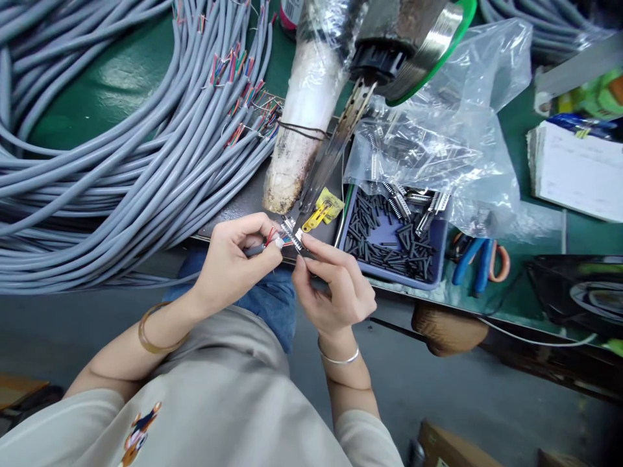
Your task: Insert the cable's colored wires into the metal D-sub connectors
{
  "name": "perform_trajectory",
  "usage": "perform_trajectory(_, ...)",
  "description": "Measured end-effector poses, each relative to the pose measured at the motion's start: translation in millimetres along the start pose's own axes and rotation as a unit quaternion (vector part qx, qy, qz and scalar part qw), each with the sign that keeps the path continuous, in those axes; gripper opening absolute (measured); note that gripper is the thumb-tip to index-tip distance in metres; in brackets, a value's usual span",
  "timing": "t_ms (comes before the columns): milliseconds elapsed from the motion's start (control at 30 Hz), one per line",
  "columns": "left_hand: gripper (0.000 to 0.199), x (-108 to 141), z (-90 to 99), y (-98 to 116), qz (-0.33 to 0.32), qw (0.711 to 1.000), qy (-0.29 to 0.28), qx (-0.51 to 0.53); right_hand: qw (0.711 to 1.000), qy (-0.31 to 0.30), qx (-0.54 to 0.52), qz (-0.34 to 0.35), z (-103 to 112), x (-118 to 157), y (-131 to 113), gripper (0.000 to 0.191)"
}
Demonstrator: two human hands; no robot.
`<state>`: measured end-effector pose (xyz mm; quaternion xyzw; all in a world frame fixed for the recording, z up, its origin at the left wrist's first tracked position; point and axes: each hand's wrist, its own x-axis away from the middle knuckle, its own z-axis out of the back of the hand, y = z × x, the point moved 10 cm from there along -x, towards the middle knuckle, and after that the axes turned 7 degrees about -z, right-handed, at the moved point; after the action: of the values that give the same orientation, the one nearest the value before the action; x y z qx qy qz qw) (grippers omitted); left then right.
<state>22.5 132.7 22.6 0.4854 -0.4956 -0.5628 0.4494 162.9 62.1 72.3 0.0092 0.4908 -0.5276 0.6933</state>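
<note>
My left hand (238, 259) pinches the end of a grey cable, whose thin coloured wires (287, 240) fan out toward a small metal connector (296, 241). My right hand (335, 280) has its thumb and index finger closed on the connector's near side. Just above the connector is the tip of a soldering tool (328, 159), pointing down. A yellow clip (316, 217) is right beside it. Whether the tip touches the connector cannot be made out.
Bundled grey cables (146, 175) cover the bench's left side. A purple tray (433, 279) holds black sleeves and connectors, partly under a plastic bag (487, 155). Blue-handled pliers (481, 266), a solder spool (433, 52) and a paper stack (579, 170) are to the right.
</note>
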Motion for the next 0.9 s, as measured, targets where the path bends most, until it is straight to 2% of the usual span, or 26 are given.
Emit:
perform_trajectory(133,0.013,3.4,-0.8,-8.5,0.018,1.0,-0.008,0.014,0.999,-0.006,0.024,0.029,-0.8,4.9,-3.5,0.018)
perform_trajectory(233,0.015,7.5,-5.7,-9.5,0.03,0.998,-0.031,0.041,1.0,0.009,0.007,0.012,4.2,2.9,-0.7,0.021)
perform_trajectory(300,0.013,10.8,-8.1,-9.1,0.04,0.995,-0.038,0.079,0.999,0.002,-0.035,-0.04,5.3,0.4,8.2,0.02)
perform_trajectory(400,0.023,14.7,-8.6,-6.2,0.041,0.99,-0.038,0.131,0.981,-0.062,-0.109,-0.146,-5.6,2.4,26.5,0.016)
perform_trajectory(467,0.02,16.4,-9.5,-2.3,0.023,0.989,-0.053,0.138,0.969,-0.09,-0.132,-0.188,-9.9,7.5,33.7,0.013)
perform_trajectory(533,0.01,17.5,-8.7,0.8,0.002,0.989,-0.063,0.134,0.973,-0.057,-0.122,-0.186,-0.7,10.1,35.8,0.011)
perform_trajectory(600,0.008,18.2,-5.4,0.1,-0.002,0.989,-0.059,0.133,0.985,0.04,-0.098,-0.136,22.0,10.9,29.6,0.013)
perform_trajectory(667,0.011,19.2,-3.5,-3.6,0.01,0.988,-0.059,0.141,0.981,0.147,-0.091,-0.083,45.1,15.0,21.0,0.016)
perform_trajectory(733,0.014,20.6,-4.4,-8.3,0.032,0.985,-0.068,0.155,0.972,0.204,-0.093,-0.066,56.4,18.7,17.7,0.024)
perform_trajectory(800,0.018,22.0,-5.2,-13.3,0.058,0.981,-0.074,0.169,0.974,0.188,-0.094,-0.08,52.5,17.4,18.6,0.029)
perform_trajectory(900,0.023,23.3,-4.8,-18.0,0.082,0.977,-0.073,0.183,0.989,0.091,-0.078,-0.086,31.7,13.9,17.4,0.024)
